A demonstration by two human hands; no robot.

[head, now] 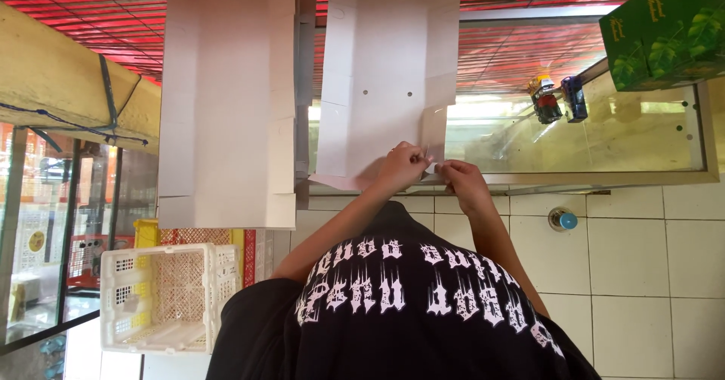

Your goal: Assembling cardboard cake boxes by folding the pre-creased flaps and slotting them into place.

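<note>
Head view looks down at two hands meeting at the lower edge of a flat, unfolded white cardboard sheet [385, 78]. Left hand [402, 167] pinches a corner flap of this sheet with thumb and fingers pressed together. Right hand [462, 182], just beside it at 3 o'clock, closes its fingertips on the same edge. Matte and creased, the sheet has small round holes. At 9 o'clock from the hands hangs a second white cardboard sheet [226, 108]. At 7 o'clock stands a white plastic crate [162, 297] with lattice walls. At 2 o'clock a green printed box [668, 29] rests by glossy glass.
</note>
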